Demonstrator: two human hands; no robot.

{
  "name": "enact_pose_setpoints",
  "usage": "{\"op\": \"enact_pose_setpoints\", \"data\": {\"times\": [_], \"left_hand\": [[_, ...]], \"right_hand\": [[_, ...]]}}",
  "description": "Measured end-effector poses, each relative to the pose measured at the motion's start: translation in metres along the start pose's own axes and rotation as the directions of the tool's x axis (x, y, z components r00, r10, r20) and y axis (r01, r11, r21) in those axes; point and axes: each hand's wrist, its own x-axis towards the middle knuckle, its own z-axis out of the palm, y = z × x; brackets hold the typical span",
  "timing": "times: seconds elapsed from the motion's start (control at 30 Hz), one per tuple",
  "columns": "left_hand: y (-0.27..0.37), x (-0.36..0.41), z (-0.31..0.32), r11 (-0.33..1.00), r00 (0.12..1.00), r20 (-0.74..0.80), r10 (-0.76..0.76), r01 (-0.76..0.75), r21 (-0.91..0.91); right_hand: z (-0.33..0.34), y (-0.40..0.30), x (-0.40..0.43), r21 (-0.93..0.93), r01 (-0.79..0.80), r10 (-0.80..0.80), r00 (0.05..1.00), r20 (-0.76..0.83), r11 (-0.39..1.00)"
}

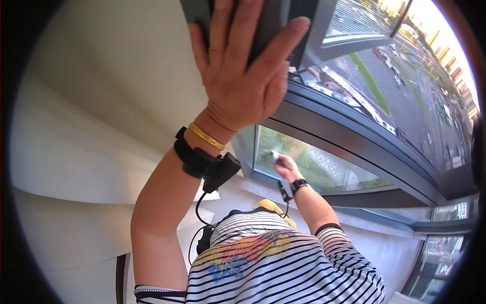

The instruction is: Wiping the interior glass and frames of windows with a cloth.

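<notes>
High in front of me, my left hand (243, 79) lies with its fingers spread against a dark grey window frame post (199, 15). It grasps nothing. Lower down, my right hand (289, 167) holds a small whitish-grey object (274, 156) at the lower glass pane (322, 163). That object is blurred and partly covered by the fingers, so its kind is unclear. Greenery shows through the pane. Each wrist carries a black strap with a box, the left one (212, 167) and the right one (292, 188).
A thick dark window rail (341, 140) runs between the lower pane and the upper window. Beyond the upper part, a street with vehicles (395, 68) lies far below. A pale wall (95, 144) curves along my left. Thin cables (197, 212) hang from the wrist boxes.
</notes>
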Motion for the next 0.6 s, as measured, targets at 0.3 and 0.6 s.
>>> {"op": "enact_pose_setpoints", "data": {"times": [0.3,0.6], "left_hand": [[-0.014,0.009,0.019,0.977,0.922,-0.359,0.142,-0.189,-0.099],[-0.014,0.003,0.019,0.98,0.943,-0.314,0.112,-0.157,-0.122]], "right_hand": [[0.266,-0.008,-0.198,-0.085,0.291,-0.155,0.71,0.687,0.953],[0.076,-0.033,-0.128,-0.267,0.426,-0.475,0.865,-0.158,0.864]]}}
